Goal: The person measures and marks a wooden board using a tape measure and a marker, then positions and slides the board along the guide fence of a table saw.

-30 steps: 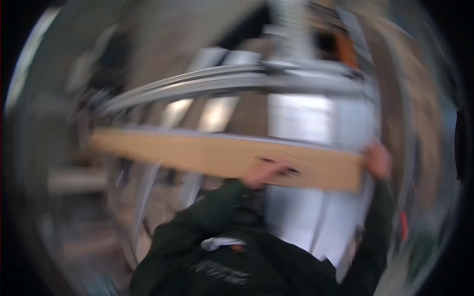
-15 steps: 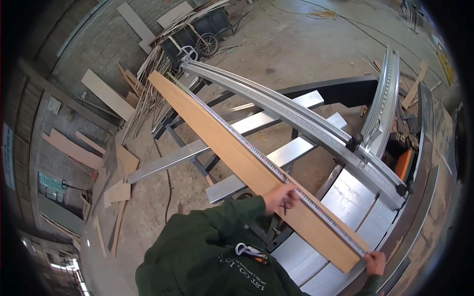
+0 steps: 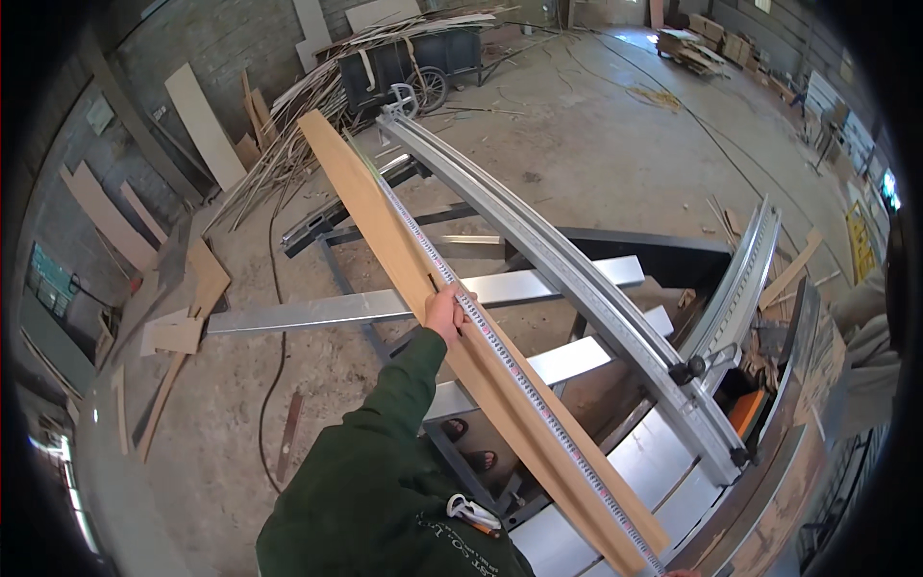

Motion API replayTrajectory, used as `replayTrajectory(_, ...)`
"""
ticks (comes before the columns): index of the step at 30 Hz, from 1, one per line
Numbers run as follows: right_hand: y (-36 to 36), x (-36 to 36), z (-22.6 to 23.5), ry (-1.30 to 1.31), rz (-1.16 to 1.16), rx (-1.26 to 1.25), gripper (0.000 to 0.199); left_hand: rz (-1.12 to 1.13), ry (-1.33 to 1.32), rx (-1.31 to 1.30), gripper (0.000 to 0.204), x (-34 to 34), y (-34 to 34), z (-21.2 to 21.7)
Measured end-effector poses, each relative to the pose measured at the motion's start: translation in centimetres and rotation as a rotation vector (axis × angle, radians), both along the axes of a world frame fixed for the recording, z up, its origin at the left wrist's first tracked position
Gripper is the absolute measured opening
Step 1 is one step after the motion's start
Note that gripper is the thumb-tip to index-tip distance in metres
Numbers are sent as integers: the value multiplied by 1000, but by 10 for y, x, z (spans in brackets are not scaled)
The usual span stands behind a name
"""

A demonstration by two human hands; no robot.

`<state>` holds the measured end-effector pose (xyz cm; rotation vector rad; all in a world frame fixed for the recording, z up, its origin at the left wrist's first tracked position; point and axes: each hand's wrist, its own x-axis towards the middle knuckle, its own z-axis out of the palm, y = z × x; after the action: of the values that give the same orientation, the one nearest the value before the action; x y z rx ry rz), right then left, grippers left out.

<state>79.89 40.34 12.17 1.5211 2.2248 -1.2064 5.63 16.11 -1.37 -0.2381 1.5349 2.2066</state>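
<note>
In the head view, a long wooden board [image 3: 423,279] runs from the far upper left down to the lower right edge of the picture, lying at a slant above the metal frame of a sliding table saw [image 3: 663,462]. A measuring tape [image 3: 500,346] is stretched flat along the board's upper face, near its right edge, and appears to reach from the far end almost to the near one. The left hand [image 3: 446,310] sits about midway along the board, its fingers curled over the board's left edge and the thumb pressing at the tape, so it is clamped on board and tape together. The right hand is nearly out of view: only a sliver of it shows at the bottom edge by the board's near end, and I cannot tell whether it grips anything. The dark green sleeve [image 3: 385,462] comes up from the lower edge.

Beside the board on the right, a long aluminium rail [image 3: 558,260] runs roughly parallel to it, close but apart. Two flat metal arms [image 3: 365,308] cross beneath. Scrap boards and strips [image 3: 288,144] lie on the concrete floor [image 3: 615,163] beyond.

As a judgement: the tape is already laid out and pinned, so the measuring seems well along; no pencil mark is visible, and the board is not yet set against the saw for cutting.
</note>
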Motion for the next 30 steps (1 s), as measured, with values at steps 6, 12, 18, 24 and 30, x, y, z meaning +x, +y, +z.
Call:
replayTrajectory(6,-14,-13,-42,-125,-85,-69,26,50,50,2,17,-55,-35,10)
replayTrajectory(12,-39,-72,-37,-123,66,-65,30,95,1,-55,14,-72,-67,16)
replayTrajectory(18,-29,-56,-55,-157,134,-106,30,-16,8,-93,18,-74,-82,-16)
replayTrajectory(24,-19,-16,-65,-205,120,-74,30,-53,-131,-134,13,-50,-70,-32)
replayTrajectory(30,-18,-9,-55,-225,70,-85,32,-127,-157,-197,15,-35,-56,-36)
